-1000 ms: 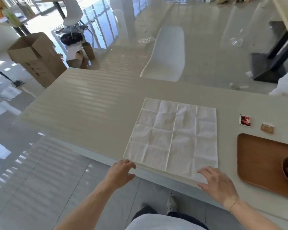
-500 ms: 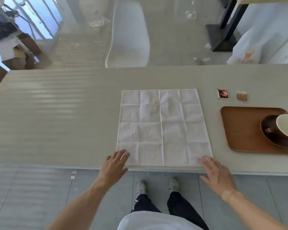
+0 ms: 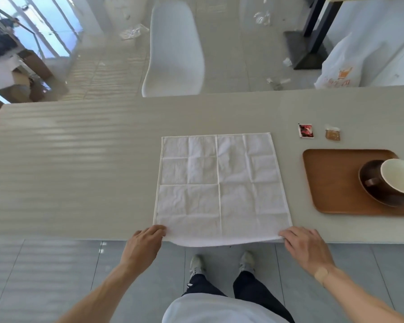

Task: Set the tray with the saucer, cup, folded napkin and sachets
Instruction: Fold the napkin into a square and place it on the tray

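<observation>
— Where's the napkin [image 3: 221,187] sitting, and which way does it run?

— I see it spread open and flat on the pale surface [image 3: 79,164], nearly square, so there's no real long axis. Its edges run square to the surface's near edge, and its near hem hangs slightly over that edge. Crease lines divide it into a grid.

— And the hands?

— The left hand [image 3: 143,247] is at the near left corner, the right hand [image 3: 307,249] at the near right corner. On each, the fingers look pinched on the hem, thumb tucked under, though the thumbs are hidden so I can't be fully sure the cloth is clamped. A tan plaster sits on the right wrist.

— What's on the tray?

— The wooden tray [image 3: 331,180] lies to the right of the napkin, apart from it. On it I see a dark brown saucer [image 3: 369,183] with a cup [image 3: 399,176] standing on it, white inside, brown outside, handle pointing left. Beyond the tray, on the bare surface, are two sachets side by side: a red-and-black sachet [image 3: 305,131] and a brown sachet [image 3: 332,134].

— The room?

— A white chair [image 3: 175,50] stands across the surface, on a glossy tiled floor [image 3: 243,54] with scraps of litter, and a white plastic bag [image 3: 350,64] sits at the far right.
</observation>
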`<action>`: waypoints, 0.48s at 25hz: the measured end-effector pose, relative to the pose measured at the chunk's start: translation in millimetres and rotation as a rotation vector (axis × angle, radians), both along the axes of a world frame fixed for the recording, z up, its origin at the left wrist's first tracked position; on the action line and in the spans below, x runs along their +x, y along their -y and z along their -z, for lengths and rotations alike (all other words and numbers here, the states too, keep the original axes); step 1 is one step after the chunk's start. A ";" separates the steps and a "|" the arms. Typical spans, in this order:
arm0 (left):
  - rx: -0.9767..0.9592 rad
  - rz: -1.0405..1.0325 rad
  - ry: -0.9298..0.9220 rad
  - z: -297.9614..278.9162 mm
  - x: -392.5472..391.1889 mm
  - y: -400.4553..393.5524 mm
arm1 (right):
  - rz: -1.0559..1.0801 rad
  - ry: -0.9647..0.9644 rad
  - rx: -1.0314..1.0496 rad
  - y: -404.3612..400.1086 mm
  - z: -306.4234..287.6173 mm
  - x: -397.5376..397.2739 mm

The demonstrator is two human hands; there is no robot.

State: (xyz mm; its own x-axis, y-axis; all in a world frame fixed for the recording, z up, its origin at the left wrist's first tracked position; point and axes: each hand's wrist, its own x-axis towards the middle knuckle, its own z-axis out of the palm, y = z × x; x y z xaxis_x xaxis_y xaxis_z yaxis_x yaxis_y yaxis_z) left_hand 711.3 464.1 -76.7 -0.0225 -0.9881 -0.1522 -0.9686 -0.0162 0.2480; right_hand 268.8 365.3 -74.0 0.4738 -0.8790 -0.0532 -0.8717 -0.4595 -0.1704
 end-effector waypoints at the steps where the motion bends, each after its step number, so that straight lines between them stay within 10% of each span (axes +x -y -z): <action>1: 0.026 -0.021 -0.002 -1.8 -0.1 4.3 | 0.017 0.012 0.062 7.9 -2.9 -1.8; 12: 0.189 -0.470 -0.365 -21.7 11.6 51.9 | 0.195 0.319 0.595 102.0 -39.0 -12.8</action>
State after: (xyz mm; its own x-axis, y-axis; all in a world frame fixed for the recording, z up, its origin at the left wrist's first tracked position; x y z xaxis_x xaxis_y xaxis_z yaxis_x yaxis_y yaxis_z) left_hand 722.9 412.2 -55.0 0.3243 -0.8617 -0.3904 -0.7006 -0.4961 0.5129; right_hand 256.0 263.3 -35.0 0.3830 -0.8141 -0.4365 -0.7944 -0.0492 -0.6053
